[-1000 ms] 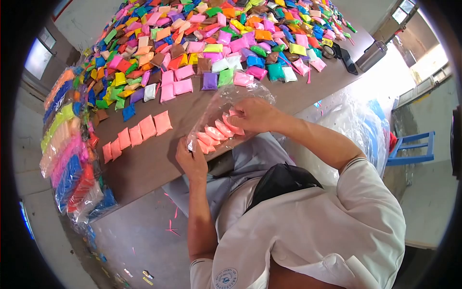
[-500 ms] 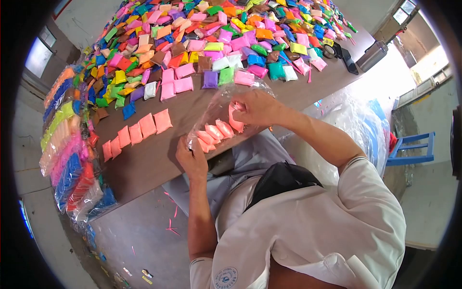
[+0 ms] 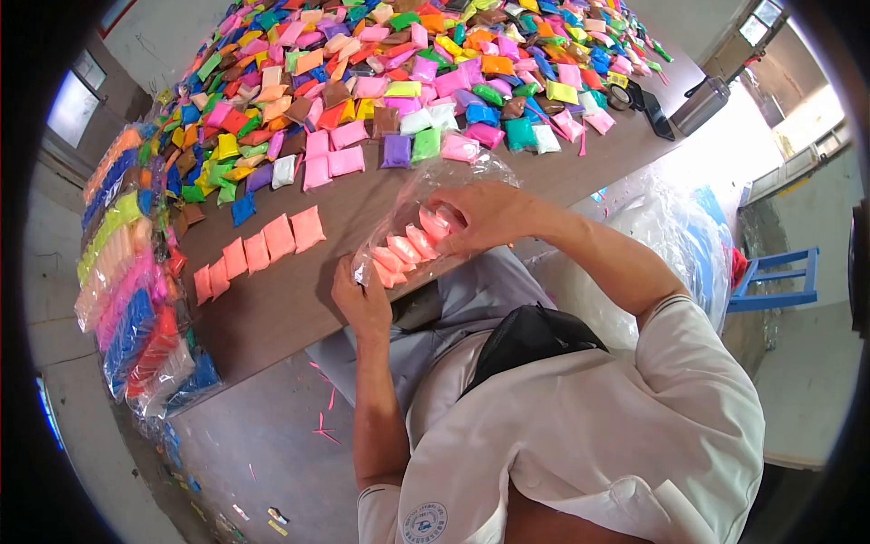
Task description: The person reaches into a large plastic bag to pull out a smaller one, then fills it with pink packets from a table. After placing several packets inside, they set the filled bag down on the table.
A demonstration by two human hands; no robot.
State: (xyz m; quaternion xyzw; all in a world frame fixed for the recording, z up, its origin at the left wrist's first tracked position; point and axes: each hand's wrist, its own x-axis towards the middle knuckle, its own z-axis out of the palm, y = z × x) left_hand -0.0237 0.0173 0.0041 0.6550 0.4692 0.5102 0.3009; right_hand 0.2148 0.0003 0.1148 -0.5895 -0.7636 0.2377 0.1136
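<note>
A clear plastic bag [image 3: 405, 201] lies at the table's near edge with a row of coral-pink packets [image 3: 401, 248] along its lower side. My left hand [image 3: 364, 301] pinches the bag's left corner. At the other end of the row, my right hand [image 3: 494, 215] has its thumb and fingers around the last coral packet [image 3: 434, 223]; some of its fingertips are hidden. Left of the bag, more coral packets [image 3: 279, 238] lie in a slanted line on the table.
A big heap of small coloured packets [image 3: 362, 86] covers the table's far part. Filled clear bags [image 3: 136, 272] hang over the left end. A phone [image 3: 659, 118], a tape roll [image 3: 619, 96] and a flask [image 3: 702, 106] stand or lie at the right. A blue chair [image 3: 775, 281] is beyond.
My right hand has moved down and turned flatter. The packet it holds has shifted to lie against the row in the bag. My left hand stays at the corner.
</note>
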